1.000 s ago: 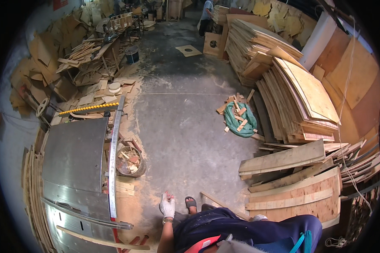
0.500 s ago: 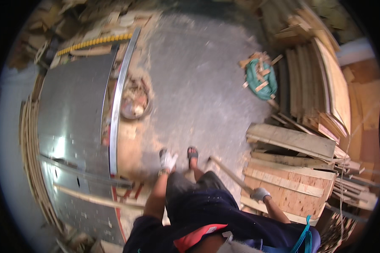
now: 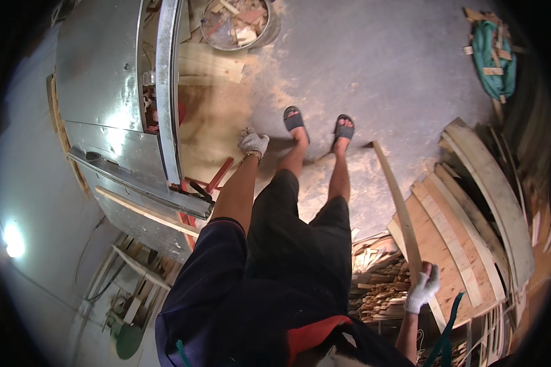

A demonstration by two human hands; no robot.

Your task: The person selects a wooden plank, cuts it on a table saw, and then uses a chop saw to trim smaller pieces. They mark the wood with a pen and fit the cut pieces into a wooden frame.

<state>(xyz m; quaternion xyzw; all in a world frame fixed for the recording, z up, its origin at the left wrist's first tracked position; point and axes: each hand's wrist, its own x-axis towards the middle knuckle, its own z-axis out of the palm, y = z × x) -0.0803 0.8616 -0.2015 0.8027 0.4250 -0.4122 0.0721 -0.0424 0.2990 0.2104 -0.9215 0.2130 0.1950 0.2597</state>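
A long, narrow wooden strip (image 3: 397,199) slants from my right hand (image 3: 423,290) toward the floor near my feet. That hand wears a white glove and is closed around the strip's near end. Its far end lies close to the grey floor. My left hand (image 3: 253,142), also in a white glove, hangs beside the metal-topped saw table (image 3: 95,67). Its fingers are loosely bent and somewhat apart, with nothing seen in them. Below that hand is a red metal leg (image 3: 219,175).
A metal rail (image 3: 168,92) edges the table, and a pale strip (image 3: 144,211) lies across its near part. Beyond stands a tub of offcuts (image 3: 237,24). At right are stacked boards (image 3: 450,238), a green sack (image 3: 485,55) and a pile of thin sticks (image 3: 389,287).
My view has shifted nearer and turned, so the tub and sack sit higher in the picture. My right hand still holds the strip. The left hand's fingers look more bent than before.
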